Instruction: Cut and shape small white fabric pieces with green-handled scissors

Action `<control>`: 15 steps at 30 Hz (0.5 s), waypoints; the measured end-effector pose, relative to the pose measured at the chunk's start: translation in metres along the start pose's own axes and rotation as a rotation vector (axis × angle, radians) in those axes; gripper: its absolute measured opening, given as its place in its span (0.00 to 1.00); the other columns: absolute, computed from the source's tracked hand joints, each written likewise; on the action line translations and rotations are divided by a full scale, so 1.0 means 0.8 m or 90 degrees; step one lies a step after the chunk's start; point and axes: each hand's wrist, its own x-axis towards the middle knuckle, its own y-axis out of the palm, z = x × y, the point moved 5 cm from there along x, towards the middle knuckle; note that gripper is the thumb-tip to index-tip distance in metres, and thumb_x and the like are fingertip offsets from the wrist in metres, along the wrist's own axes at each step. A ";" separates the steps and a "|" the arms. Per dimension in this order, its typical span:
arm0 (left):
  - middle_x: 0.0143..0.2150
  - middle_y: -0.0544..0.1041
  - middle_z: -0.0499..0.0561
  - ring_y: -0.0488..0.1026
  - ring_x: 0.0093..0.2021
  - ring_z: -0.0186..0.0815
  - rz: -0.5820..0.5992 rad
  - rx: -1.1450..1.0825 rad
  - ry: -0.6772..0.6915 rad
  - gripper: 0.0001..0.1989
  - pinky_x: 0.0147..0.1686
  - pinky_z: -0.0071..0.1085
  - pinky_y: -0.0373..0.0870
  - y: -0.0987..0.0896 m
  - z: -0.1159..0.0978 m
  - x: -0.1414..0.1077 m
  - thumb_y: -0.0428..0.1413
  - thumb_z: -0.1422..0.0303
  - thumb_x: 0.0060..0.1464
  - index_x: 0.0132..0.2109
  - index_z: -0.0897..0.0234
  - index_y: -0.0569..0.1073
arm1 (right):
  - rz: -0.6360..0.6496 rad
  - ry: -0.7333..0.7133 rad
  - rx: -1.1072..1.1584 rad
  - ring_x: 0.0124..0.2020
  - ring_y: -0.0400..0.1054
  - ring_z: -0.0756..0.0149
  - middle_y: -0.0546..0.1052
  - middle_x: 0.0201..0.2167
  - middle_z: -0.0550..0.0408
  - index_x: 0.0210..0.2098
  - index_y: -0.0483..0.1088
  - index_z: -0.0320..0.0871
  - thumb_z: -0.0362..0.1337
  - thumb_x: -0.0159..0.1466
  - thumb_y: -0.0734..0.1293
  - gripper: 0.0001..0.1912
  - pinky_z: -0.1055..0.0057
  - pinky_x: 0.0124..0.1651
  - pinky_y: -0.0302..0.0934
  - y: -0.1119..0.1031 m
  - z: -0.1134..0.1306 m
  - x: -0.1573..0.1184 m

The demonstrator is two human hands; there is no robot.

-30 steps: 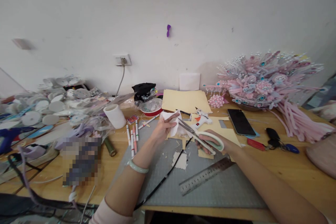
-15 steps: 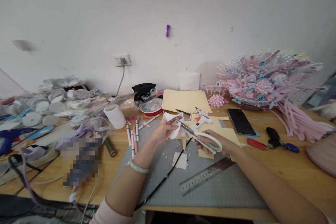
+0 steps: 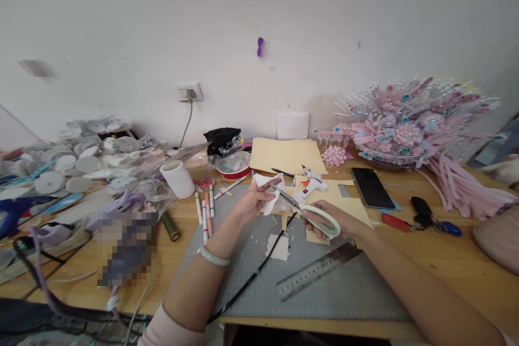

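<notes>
Closing the scissors (image 3: 298, 205) held in the right hand (image 3: 341, 218) could nick the left hand (image 3: 250, 201), because it pinches the white sheet (image 3: 274, 203) so near the blades (image 3: 286, 195).

L hand (image 3: 252, 203): thumb & fingers pinch white sheet (image 3: 273, 203), crumpled, matl. unclear. Bangle (image 3: 213, 257), pale, on L wrist. R hand (image 3: 320, 220): in handles of scissors (image 3: 299, 206), white grips, blades twd. L, tips at sheet. Cutting mat (image 3: 324, 300), grey, under both hands, on wd. table (image 3: 430, 254). Ruler (image 3: 312, 273), steel, nr. R forearm. Cable (image 3: 247, 284), blk., diag. across mat. Scrap (image 3: 279, 248), cream, jagged, by cable. Markers (image 3: 208, 210), assorted, L of L hand. Cup (image 3: 178, 181), white, beyond. Card (image 3: 286, 154), cream, stacked, nr. wall. Phone (image 3: 373, 189), blk., R of R hand. Keys (image 3: 424, 221), nr. phone. Ornament (image 3: 399, 135), pink, beaded, lg., back R. Discs (image 3: 88, 165), white, piled, far L.
</notes>
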 end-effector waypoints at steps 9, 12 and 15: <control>0.35 0.75 0.51 0.69 0.25 0.27 -0.131 -0.021 0.083 0.27 0.24 0.22 0.64 -0.020 -0.008 0.010 0.59 0.78 0.34 0.47 0.67 0.70 | 0.032 -0.097 0.090 0.10 0.56 0.80 0.65 0.15 0.60 0.24 0.65 0.37 0.53 0.53 0.63 0.22 0.81 0.11 0.46 -0.003 0.001 0.002; 0.37 0.73 0.50 0.69 0.27 0.27 -0.360 -0.055 0.208 0.25 0.26 0.22 0.64 -0.052 -0.017 0.007 0.56 0.79 0.36 0.46 0.65 0.67 | 0.003 -0.124 0.196 0.10 0.55 0.79 0.66 0.16 0.60 0.25 0.65 0.38 0.53 0.53 0.64 0.21 0.80 0.12 0.45 -0.007 -0.002 0.007; 0.40 0.71 0.50 0.69 0.32 0.27 -0.456 -0.074 0.270 0.21 0.31 0.22 0.64 -0.066 -0.018 0.004 0.56 0.79 0.38 0.43 0.63 0.65 | -0.019 -0.120 0.279 0.11 0.56 0.78 0.67 0.17 0.60 0.26 0.64 0.40 0.54 0.51 0.65 0.22 0.79 0.13 0.47 -0.008 -0.002 0.011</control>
